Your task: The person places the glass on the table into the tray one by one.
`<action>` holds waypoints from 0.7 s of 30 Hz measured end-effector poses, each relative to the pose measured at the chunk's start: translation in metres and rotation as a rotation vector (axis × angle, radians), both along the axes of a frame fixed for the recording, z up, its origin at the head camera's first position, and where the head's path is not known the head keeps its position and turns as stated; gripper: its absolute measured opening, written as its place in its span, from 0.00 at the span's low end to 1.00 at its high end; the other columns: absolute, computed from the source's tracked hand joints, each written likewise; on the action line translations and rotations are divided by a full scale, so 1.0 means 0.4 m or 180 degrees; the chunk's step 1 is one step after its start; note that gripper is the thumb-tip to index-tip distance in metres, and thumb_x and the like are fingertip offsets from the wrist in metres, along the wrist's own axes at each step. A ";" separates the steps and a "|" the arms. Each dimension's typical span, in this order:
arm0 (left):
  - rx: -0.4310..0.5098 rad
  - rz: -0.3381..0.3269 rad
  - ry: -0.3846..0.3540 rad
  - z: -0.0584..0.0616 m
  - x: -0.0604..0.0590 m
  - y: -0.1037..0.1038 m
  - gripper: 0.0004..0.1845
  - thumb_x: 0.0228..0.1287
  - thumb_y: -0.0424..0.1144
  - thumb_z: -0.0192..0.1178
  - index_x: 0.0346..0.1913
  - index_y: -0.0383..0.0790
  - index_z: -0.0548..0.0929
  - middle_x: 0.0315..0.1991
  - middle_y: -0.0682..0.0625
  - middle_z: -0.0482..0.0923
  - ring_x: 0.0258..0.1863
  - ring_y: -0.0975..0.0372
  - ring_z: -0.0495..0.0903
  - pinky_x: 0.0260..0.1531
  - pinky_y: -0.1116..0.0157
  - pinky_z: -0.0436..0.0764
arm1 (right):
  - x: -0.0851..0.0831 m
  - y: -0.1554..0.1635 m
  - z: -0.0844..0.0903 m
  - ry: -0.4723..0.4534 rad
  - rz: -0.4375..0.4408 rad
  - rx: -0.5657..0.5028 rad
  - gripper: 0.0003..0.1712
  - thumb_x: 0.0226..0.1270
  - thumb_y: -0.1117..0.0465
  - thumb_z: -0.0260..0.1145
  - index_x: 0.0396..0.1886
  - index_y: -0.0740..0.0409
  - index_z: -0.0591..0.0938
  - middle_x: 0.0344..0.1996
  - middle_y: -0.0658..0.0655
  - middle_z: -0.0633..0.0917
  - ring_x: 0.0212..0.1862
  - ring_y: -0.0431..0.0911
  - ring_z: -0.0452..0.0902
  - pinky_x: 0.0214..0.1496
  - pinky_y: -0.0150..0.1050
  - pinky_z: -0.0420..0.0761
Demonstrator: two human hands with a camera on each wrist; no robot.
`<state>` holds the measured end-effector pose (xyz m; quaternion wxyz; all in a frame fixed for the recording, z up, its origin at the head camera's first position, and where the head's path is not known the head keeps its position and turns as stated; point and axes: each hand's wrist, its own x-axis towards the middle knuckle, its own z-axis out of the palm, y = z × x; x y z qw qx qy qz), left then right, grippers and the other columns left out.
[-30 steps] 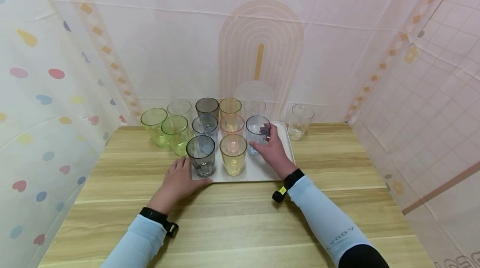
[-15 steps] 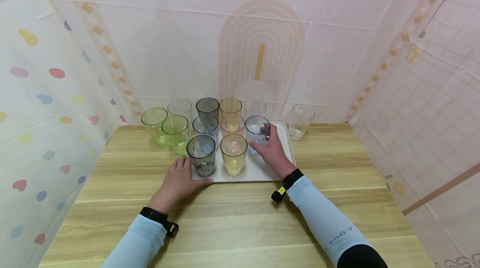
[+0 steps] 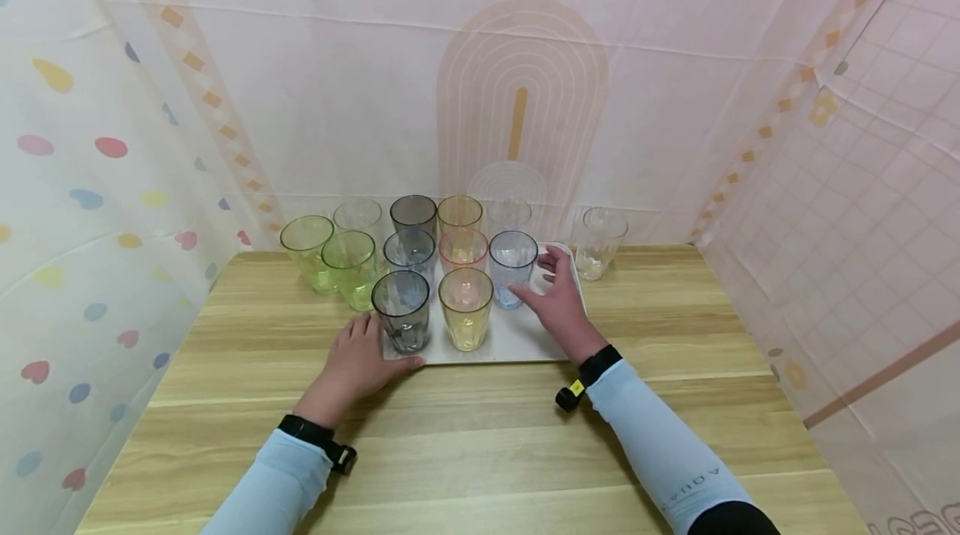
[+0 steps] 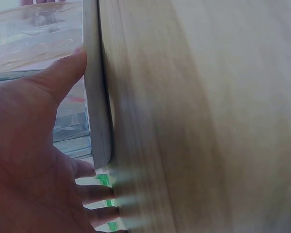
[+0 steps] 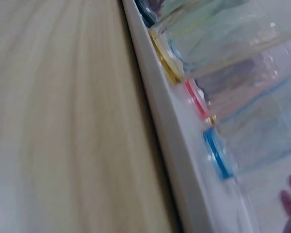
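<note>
Right hand (image 3: 558,306) beside blue cup (image 3: 513,268); sleeve lettering unreadable

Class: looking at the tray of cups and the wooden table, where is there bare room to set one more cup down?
On the white rectangular tray, only the right strip beside the blue clear plastic cup is bare, under the right hand. The wooden table is bare in front, between the sleeves. The left rear is crowded with green clear cups.

Green tumblers (image 3: 350,267), a yellow tumbler (image 3: 466,307) and a blue tumbler (image 3: 513,268) on a white tray (image 3: 517,335).
</note>
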<state>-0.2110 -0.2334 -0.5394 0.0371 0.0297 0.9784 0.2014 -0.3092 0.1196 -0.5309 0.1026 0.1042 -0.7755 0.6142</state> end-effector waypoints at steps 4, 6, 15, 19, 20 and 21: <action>-0.0019 -0.0013 0.0001 0.018 0.008 0.006 0.75 0.60 0.83 0.66 0.82 0.16 0.56 0.79 0.18 0.58 0.80 0.25 0.56 0.79 0.28 0.58 | -0.003 0.068 -0.002 0.0353 -0.0507 -0.0356 0.45 0.67 0.57 0.86 0.72 0.67 0.68 0.62 0.70 0.78 0.66 0.66 0.74 0.70 0.58 0.75; -0.0028 -0.0018 0.0005 0.023 0.009 0.007 0.74 0.61 0.81 0.67 0.82 0.16 0.56 0.79 0.18 0.58 0.80 0.25 0.56 0.79 0.28 0.58 | -0.013 0.105 0.000 0.0427 -0.0793 -0.0466 0.42 0.68 0.57 0.85 0.69 0.68 0.70 0.58 0.70 0.79 0.60 0.63 0.76 0.64 0.51 0.78; -0.0029 0.0013 0.0021 0.028 0.011 0.014 0.72 0.61 0.78 0.71 0.81 0.16 0.57 0.79 0.19 0.59 0.80 0.26 0.56 0.79 0.29 0.59 | -0.077 0.222 0.008 0.0216 -0.1366 -0.0133 0.44 0.69 0.53 0.83 0.68 0.69 0.65 0.58 0.65 0.68 0.60 0.60 0.69 0.57 0.41 0.73; -0.0011 -0.0009 0.0062 0.019 0.007 0.009 0.73 0.59 0.80 0.70 0.80 0.16 0.59 0.78 0.18 0.61 0.78 0.25 0.58 0.77 0.28 0.60 | -0.106 0.244 0.010 0.0015 -0.1191 0.0036 0.54 0.70 0.48 0.83 0.78 0.66 0.59 0.71 0.68 0.62 0.74 0.64 0.63 0.74 0.53 0.72; -0.0006 -0.0013 0.0021 0.024 0.009 0.010 0.72 0.60 0.79 0.70 0.81 0.16 0.58 0.78 0.18 0.60 0.79 0.25 0.57 0.78 0.28 0.59 | -0.113 0.247 0.011 -0.0037 -0.1116 0.0041 0.56 0.70 0.47 0.82 0.81 0.65 0.57 0.75 0.68 0.62 0.77 0.64 0.61 0.77 0.56 0.70; -0.0025 -0.0026 -0.0001 0.025 0.008 0.010 0.73 0.60 0.80 0.69 0.81 0.16 0.57 0.78 0.18 0.60 0.79 0.24 0.57 0.78 0.28 0.59 | -0.119 0.250 0.012 -0.0092 -0.1044 0.0040 0.59 0.70 0.46 0.82 0.83 0.64 0.55 0.77 0.68 0.61 0.79 0.63 0.60 0.80 0.57 0.67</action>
